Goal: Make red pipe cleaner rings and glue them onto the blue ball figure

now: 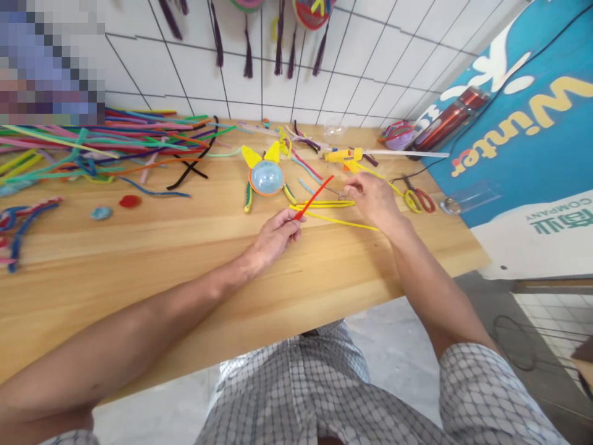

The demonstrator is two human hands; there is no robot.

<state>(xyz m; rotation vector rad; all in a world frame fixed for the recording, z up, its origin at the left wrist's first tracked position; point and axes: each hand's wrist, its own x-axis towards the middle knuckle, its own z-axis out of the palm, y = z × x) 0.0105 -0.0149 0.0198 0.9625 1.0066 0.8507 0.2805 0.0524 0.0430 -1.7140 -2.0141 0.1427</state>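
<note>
Over the middle of the wooden table, my left hand (278, 233) is closed on a red pipe cleaner (315, 194), which slants up and right from the fingers. My right hand (376, 199) is held to its right with the fingertips drawn together beside a thin dark wire-like piece (341, 196); what they grip is too small to name. Yellow pipe cleaners (324, 206) lie on the table between the two hands. Just beyond my left hand sits a clear dome figure (267, 178) with an orange rim, yellow ears and green-and-yellow legs.
A yellow glue gun (343, 155) with a long clear stick lies behind my right hand. Scissors (419, 199) lie to its right, near a red flask (447, 120). Many coloured pipe cleaners (152, 142) are heaped at the left. A tiled wall (370, 55) stands behind.
</note>
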